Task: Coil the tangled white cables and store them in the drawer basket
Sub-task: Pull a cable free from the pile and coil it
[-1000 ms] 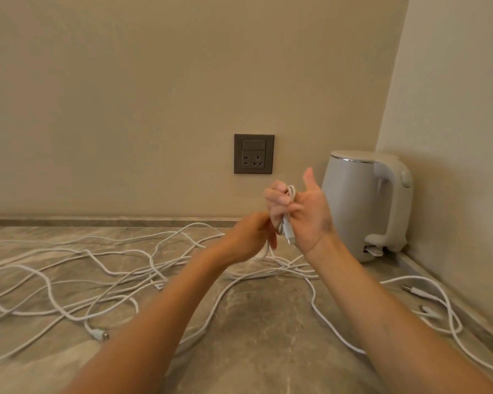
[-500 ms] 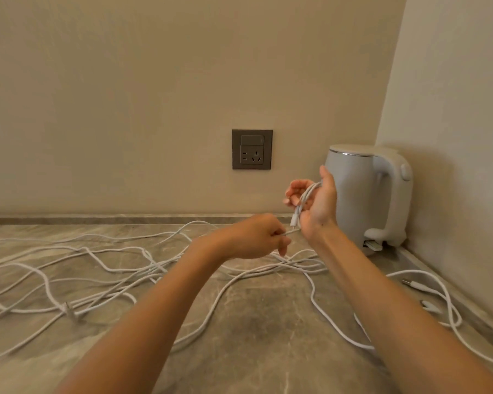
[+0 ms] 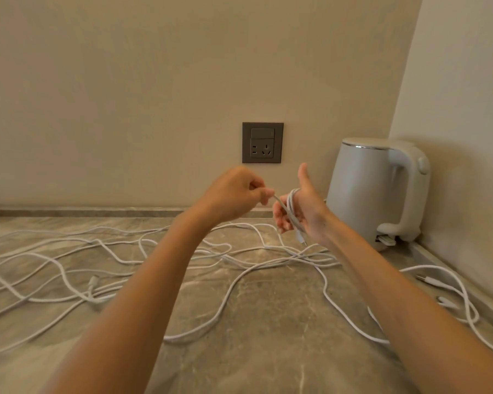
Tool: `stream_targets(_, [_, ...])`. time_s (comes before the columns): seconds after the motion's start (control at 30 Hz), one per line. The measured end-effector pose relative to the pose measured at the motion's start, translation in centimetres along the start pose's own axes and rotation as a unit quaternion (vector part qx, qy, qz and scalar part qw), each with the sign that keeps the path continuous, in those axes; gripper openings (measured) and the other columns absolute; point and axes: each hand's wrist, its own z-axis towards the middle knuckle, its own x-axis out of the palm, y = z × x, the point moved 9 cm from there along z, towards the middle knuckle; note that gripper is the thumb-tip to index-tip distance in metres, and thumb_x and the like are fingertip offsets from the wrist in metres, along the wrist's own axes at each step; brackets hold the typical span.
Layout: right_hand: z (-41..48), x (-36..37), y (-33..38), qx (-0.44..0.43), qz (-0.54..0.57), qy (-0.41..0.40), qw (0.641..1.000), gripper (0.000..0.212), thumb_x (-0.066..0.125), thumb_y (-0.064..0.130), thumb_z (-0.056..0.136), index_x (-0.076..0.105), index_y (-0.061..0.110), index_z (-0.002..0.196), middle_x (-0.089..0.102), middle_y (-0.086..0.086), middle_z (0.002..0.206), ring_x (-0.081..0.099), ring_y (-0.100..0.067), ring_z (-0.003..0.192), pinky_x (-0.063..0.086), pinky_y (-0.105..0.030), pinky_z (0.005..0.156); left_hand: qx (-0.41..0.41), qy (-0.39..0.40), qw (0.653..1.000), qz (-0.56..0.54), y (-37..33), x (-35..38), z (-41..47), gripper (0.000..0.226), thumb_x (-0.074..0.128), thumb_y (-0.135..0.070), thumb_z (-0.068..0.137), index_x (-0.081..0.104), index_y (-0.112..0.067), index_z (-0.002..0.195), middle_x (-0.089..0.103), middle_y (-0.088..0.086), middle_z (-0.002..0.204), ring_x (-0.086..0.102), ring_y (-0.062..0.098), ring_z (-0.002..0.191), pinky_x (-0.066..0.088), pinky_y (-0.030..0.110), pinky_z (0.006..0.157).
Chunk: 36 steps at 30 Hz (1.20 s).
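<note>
Right now a grey-brown marbled countertop [image 3: 268, 322] is running back to a beige wall [image 3: 154, 81] and meeting a side wall [image 3: 453, 109] at the right. A dark socket plate [image 3: 262, 142] is sitting on the back wall, and a white kettle [image 3: 365, 189] is standing in the corner. Thin white cables [image 3: 69, 265] are sprawling in loose, crossing loops over most of the countertop. One is rising to the hands. The left hand [image 3: 234, 194] is pinching it between thumb and forefinger. The right hand [image 3: 305, 211], thumb raised and fingers curled, is holding several turns wound round its palm, with a connector [image 3: 300, 238] dangling below.
</note>
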Motion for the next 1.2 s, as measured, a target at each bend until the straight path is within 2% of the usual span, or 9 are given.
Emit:
stream_targets(0.13, [-1.0,3.1,0.0,0.034,0.009,0.143,0.989,0.097,-0.011,0.073,0.082,0.049,0.003,0.053,0.048,-0.008,0.046,0.04,-0.013,0.036,0.04,-0.02,0.041,0.013,-0.075,0.997,0.0,0.3,-1.3,0.1,0.027,0.058,-0.029,0.089,0.068,-0.01,0.072,0.042,-0.008,0.048,0.037,0.005,0.041,0.028,0.023,0.048])
stream_targets(0.37, [-2.8,6.1,1.0,0.064,0.222,0.28,0.932,0.095,-0.003,0.077,0.081,0.045,0.007,0.039,0.04,-0.005,0.036,0.032,-0.006,0.025,0.032,-0.014,0.028,0.025,-0.134,0.989,-0.062,0.6,-1.2,0.2,0.024,0.057,-0.025,0.09,0.064,-0.016,0.069,0.048,-0.012,0.052,0.045,0.001,0.053,0.041,0.028,0.065])
stream_targets(0.47, [-3.0,7.4,1.9,0.05,0.323,0.36,0.874,0.097,0.002,0.079,0.08,0.054,0.003,0.048,0.05,-0.008,0.042,0.041,-0.007,0.029,0.037,-0.014,0.031,0.022,-0.108,0.991,-0.074,0.8,0.3,0.5,0.035,0.05,-0.023,0.094,0.053,-0.021,0.059,0.048,-0.008,0.052,0.044,0.0,0.046,0.037,0.022,0.056])
stream_targets(0.57, [-3.0,7.5,3.3,0.033,0.453,0.411,0.79,0.095,0.019,0.08,0.075,0.059,-0.007,0.07,0.059,-0.021,0.062,0.038,-0.017,0.044,0.047,-0.027,0.047,0.003,-0.056,0.99,-0.129,1.6,2.3,0.7,0.032,0.044,-0.008,0.095,0.058,-0.013,0.067,0.056,0.008,0.055,0.048,0.008,0.044,0.04,0.018,0.045])
stream_targets(0.67, [-2.6,6.5,3.8,0.023,0.525,0.38,0.761,0.091,0.025,0.079,0.075,0.056,-0.006,0.066,0.054,-0.022,0.058,0.038,-0.021,0.042,0.048,-0.031,0.044,-0.017,-0.021,0.989,-0.143,2.1,4.0,0.5,0.041,0.034,0.007,0.09,0.052,-0.014,0.059,0.05,0.001,0.041,0.044,0.008,0.03,0.035,0.016,0.034])
stream_targets(0.73, [-1.8,5.1,3.5,0.012,0.552,0.283,0.784,0.087,0.023,0.078,0.082,0.051,-0.001,0.057,0.046,-0.015,0.049,0.042,-0.02,0.034,0.043,-0.024,0.035,-0.044,0.014,0.991,-0.126,2.3,5.3,0.3,0.044,0.031,0.008,0.09,0.045,-0.014,0.054,0.046,-0.001,0.04,0.041,0.005,0.027,0.037,0.021,0.036])
stream_targets(0.83, [-1.0,2.1,3.1,-0.018,0.592,0.119,0.797,0.081,0.022,0.067,0.092,0.048,0.002,0.05,0.04,-0.008,0.045,0.036,-0.013,0.03,0.038,-0.018,0.031,-0.069,0.097,0.99,-0.078,2.2,7.5,-0.1,0.04,0.031,-0.001,0.095,0.047,-0.014,0.06,0.045,0.001,0.044,0.038,0.005,0.028,0.036,0.023,0.041])
stream_targets(1.0, [-0.4,-0.7,1.3,-0.03,0.627,-0.029,0.778,0.062,0.03,0.053,0.096,0.047,0.003,0.063,0.042,-0.009,0.047,0.034,-0.013,0.03,0.039,-0.013,0.038,-0.078,0.221,0.971,-0.033,1.5,9.5,-1.1,0.031,0.035,-0.021,0.1,0.058,-0.014,0.079,0.043,0.002,0.057,0.035,0.012,0.043,0.032,0.021,0.041])
stream_targets(1.2, [-0.2,-2.4,-0.4,-0.049,0.535,-0.13,0.833,0.054,0.031,0.048,0.097,0.046,0.006,0.067,0.044,-0.009,0.054,0.036,-0.013,0.033,0.037,-0.016,0.041,-0.045,0.288,0.956,0.0,0.4,8.8,-1.9,0.03,0.043,-0.023,0.097,0.06,-0.016,0.073,0.04,-0.004,0.053,0.033,0.003,0.036,0.031,0.016,0.04])
